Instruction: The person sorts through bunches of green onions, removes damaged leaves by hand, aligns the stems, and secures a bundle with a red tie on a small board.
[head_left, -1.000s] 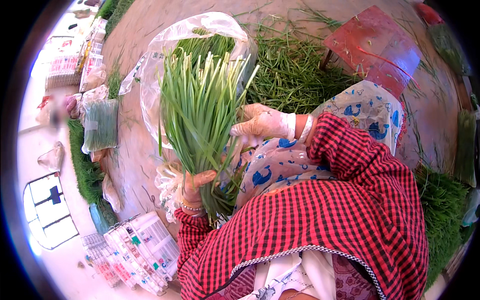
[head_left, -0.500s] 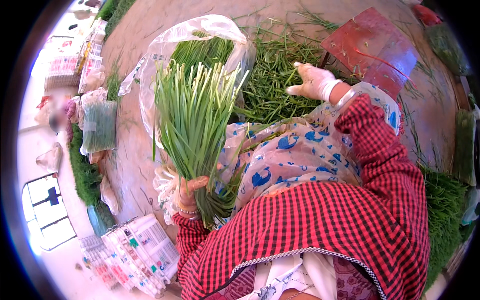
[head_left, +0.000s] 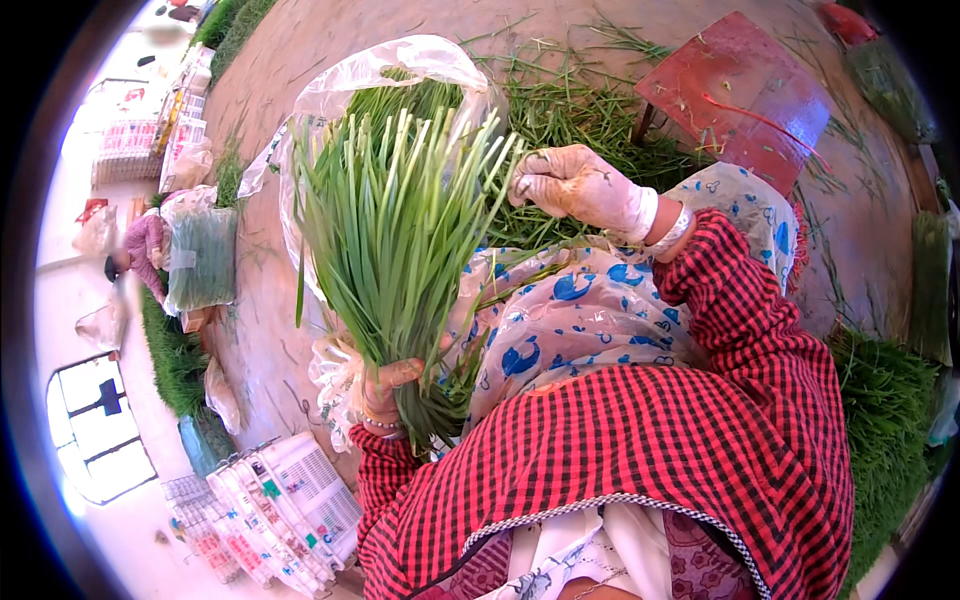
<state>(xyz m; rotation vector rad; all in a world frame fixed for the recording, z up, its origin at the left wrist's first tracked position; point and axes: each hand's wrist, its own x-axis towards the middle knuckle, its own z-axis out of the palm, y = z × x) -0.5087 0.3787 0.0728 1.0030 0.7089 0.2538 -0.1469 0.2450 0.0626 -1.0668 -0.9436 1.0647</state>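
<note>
A thick bunch of garlic chives (head_left: 395, 250) stands upright in my left hand (head_left: 385, 388), pale cut ends up and green leaves bent over below the grip. The fingers wrap round the lower part. My right hand (head_left: 575, 190), in a stained thin white glove, is at the bunch's upper right edge with fingers curled together. Whatever is pinched at its fingertips is too small to make out. Behind the bunch, an open clear plastic bag (head_left: 425, 48) has more chives (head_left: 400, 100) in it. A plastic sheet with blue whale prints (head_left: 570, 310) covers my lap.
Loose trimmed leaves (head_left: 570, 120) lie piled beyond my right hand. A low red stool (head_left: 740, 95) with a red cord stands at the far right. Stacked printed cartons (head_left: 290, 500) are at near left, bagged chives (head_left: 200, 260) farther left beside another person (head_left: 147, 245). Greens (head_left: 880, 430) lie at right.
My right hand has moved left from above the leaf pile to the bunch's edge, and its spread fingers have closed. The bunch has tilted slightly, still in my left hand.
</note>
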